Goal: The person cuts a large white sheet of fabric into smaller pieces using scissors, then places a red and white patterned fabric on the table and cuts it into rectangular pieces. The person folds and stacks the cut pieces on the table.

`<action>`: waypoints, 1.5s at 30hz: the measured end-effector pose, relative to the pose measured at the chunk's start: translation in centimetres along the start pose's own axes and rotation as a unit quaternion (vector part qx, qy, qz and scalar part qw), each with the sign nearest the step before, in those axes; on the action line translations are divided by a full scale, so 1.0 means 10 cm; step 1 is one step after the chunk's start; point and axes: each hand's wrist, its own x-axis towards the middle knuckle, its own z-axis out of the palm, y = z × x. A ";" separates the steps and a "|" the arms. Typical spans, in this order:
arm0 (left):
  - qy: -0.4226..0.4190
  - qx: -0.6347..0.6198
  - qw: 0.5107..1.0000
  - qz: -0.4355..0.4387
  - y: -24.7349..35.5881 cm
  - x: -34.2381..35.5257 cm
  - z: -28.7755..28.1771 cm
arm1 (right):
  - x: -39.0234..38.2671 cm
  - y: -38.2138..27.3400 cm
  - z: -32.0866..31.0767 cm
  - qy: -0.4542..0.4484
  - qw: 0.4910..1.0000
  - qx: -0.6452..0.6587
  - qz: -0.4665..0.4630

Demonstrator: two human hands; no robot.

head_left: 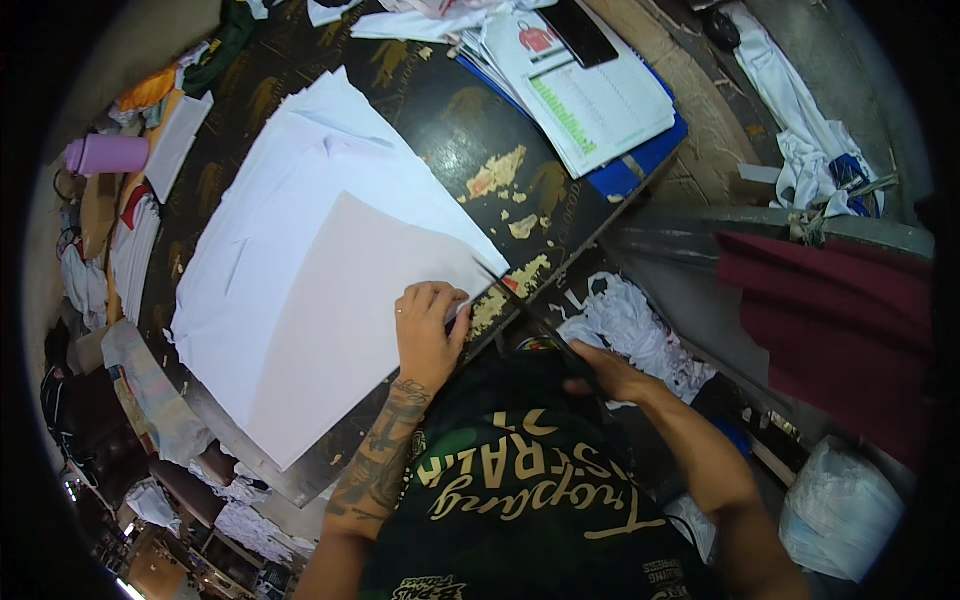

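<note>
A stack of white fabric [245, 240] lies across the dark table, its upper layers wrinkled. On it rests a pale greyish-pink sheet [340, 330], cut to a shape with a curved edge; whether it is paper or cloth I cannot tell. My left hand [428, 318] is at the near edge of the sheet, fingers bent over it and the thumb close by, gripping the layers there. My right hand [608, 375] holds dark scissors [532, 316] by the handles. The blades point at the right-hand corner of the fabric and are slightly blurred.
A phone [580, 32] lies on papers and a blue folder [640, 165] at the far right. White scraps [625, 330] are heaped below the table's right edge. Maroon cloth [820, 340] hangs at right. A purple tumbler [108, 155] stands far left. Worn patches [497, 172] mark the tabletop.
</note>
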 end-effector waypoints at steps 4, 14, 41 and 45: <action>-0.003 -0.014 1.000 0.020 0.01 0.02 -0.03 | 0.37 -0.11 0.14 0.028 0.999 0.004 0.036; -0.015 -0.039 0.999 0.013 -0.03 0.00 0.03 | 0.31 -0.14 -0.08 0.070 0.987 -0.062 0.129; -0.015 -0.155 0.987 -0.040 -0.16 -0.08 -0.01 | 1.03 -1.23 -0.72 -0.029 0.951 -0.264 0.157; -0.036 -0.172 0.984 -0.026 -0.23 -0.10 -0.04 | 1.17 -1.41 -0.55 0.012 0.971 -0.209 0.119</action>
